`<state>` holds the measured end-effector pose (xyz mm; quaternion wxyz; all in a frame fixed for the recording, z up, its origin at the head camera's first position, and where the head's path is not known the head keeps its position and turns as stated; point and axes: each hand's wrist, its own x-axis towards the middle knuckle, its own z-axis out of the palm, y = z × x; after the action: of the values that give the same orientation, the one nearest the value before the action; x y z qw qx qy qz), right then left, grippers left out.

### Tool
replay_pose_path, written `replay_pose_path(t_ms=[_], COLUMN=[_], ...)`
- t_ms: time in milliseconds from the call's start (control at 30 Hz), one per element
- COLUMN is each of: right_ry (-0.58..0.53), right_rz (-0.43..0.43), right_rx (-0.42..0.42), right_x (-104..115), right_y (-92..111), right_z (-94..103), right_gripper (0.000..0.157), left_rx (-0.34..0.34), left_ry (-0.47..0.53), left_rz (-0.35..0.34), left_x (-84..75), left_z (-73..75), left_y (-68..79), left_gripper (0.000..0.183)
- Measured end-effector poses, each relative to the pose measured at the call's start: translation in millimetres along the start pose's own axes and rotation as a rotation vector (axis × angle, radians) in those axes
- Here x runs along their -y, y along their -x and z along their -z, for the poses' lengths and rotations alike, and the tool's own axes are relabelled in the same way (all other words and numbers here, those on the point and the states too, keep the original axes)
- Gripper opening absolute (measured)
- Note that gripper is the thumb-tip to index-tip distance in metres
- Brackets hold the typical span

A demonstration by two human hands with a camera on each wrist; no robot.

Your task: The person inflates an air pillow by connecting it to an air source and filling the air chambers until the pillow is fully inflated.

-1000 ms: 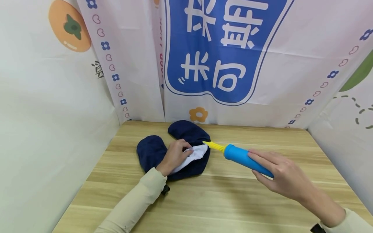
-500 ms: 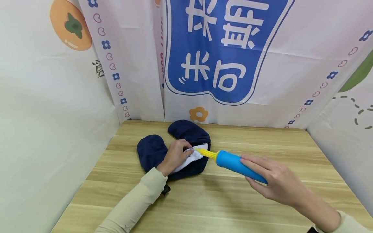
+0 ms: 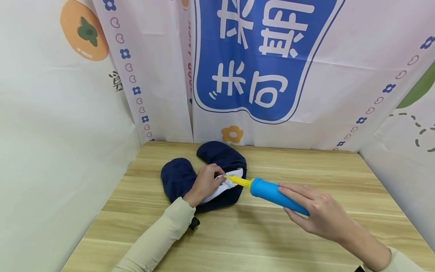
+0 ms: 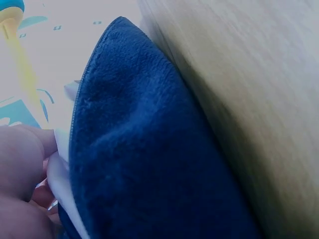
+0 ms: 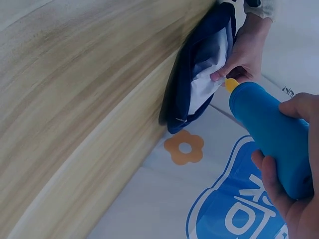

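Observation:
A navy, U-shaped neck pillow (image 3: 177,176) lies limp on the table with its zipped side gaping. White inner material (image 3: 238,173) shows through that opening. The left hand (image 3: 204,182) reaches over the pillow and pinches the white material at the opening, thumb against fingers. In the right hand (image 3: 317,211) is a blue hand pump (image 5: 269,132), gripped round its barrel and slanting down to the left. Its yellow nozzle (image 3: 240,181) ends right at the left fingertips; whether the tip sits inside a valve is hidden. The left wrist view shows the pillow's zip edge (image 4: 75,112) close up.
The wood-grain table (image 3: 289,241) extends around the pillow. A printed white cloth (image 3: 163,113) with a blue sign hangs behind the table's back edge, and white sheets stand at both sides. A black strap piece (image 3: 194,223) hangs under the left sleeve.
The right hand has brought the pump left and slightly down, so its nozzle tip has moved from the pillow's right edge to the left fingertips. The left hand keeps its pinch.

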<state>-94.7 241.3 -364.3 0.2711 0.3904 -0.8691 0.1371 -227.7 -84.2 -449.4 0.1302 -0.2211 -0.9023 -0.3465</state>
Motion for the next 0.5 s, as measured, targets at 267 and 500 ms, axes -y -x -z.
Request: replay_pose_path(t_ms=[267, 500], right_ry=[-0.001, 0.000], right_rz=[-0.062, -0.128], right_rx=[0.034, 0.029], right_x=[1.6, 11.3], right_y=[4.5, 3.3], right_z=[-0.6, 0.9], right_gripper=[0.054, 0.058], left_rx=[0.006, -0.002], left_ry=[-0.023, -0.045], left_rz=[0.026, 0.029], left_x=[-5.0, -10.7], left_z=[-1.4, 1.1], left_y=[0.7, 1.9], left_gripper=[0.007, 0.007])
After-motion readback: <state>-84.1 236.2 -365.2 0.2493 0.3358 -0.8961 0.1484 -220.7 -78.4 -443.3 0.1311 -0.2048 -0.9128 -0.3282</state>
